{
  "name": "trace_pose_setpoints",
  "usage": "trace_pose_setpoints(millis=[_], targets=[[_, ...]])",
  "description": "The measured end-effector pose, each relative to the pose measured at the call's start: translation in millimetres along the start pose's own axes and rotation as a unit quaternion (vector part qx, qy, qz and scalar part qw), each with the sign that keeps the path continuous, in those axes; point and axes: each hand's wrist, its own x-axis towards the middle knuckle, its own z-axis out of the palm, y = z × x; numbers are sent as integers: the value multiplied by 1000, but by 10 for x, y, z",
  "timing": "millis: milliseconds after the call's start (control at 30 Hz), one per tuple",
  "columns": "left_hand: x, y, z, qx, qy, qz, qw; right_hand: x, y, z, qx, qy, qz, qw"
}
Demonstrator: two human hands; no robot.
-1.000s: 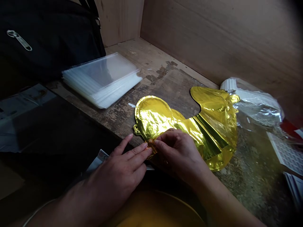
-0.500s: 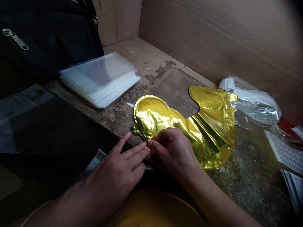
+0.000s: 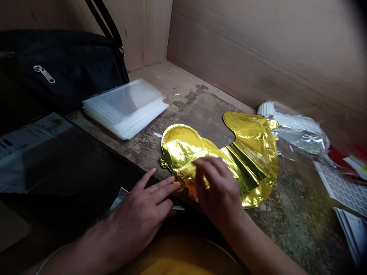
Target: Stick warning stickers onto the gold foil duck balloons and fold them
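A flat gold foil balloon, curved and shiny with creases across its middle, lies on the worn table. My left hand is stretched out at the table's front edge, its fingertips resting on the balloon's lower left edge. Over the lower middle of the balloon is my right hand, raised a little, with loosely bent fingers and nothing visible in them. Gold foil shows between its thumb and fingers. Small dark print and orange reflections appear on the foil between the hands.
A stack of clear plastic sleeves lies at the back left, before a black bag. On the right are a clear plastic packet, a printed sheet and pale cards. Wooden panels rise behind the table.
My right hand has drawn away from the left fingertips, lifting off the balloon's edge with its fingers loosened. The left hand stays at the edge. The view has tilted up slightly.
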Motion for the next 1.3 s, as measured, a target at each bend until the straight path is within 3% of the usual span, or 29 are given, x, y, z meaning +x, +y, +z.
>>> trace_pose_setpoints(millis=[67,167,233,367,500,600,767,900,1033,1133,1300], targets=[[-58,27,-64,8,2,-17,1000,-84,-34,-66,61,-73,-61,994],[-158,32,-129,36,41,-49,997,-153,-56,-91,54,-139,-64,987],[-197,9,-144,45,52,-65,996,-161,-70,-60,20,-136,-76,988],[-186,-36,-148,43,16,-65,997,-151,-118,48,-43,-115,-90,988],[-139,-41,-165,47,10,-51,998,-102,-129,71,13,-102,-77,992],[-110,-33,-192,49,2,-56,997,2,-89,-2,101,-111,9,989],[0,-7,-246,52,8,-49,997,186,53,-52,200,-114,202,952],[135,17,-286,76,25,-29,996,299,170,-26,335,-155,282,885],[239,28,-311,75,28,-5,997,385,266,-46,410,-197,319,832],[291,27,-310,63,-16,13,998,417,307,-54,446,-212,331,804],[348,-16,-245,49,-92,29,994,451,245,-28,475,-179,341,791]])
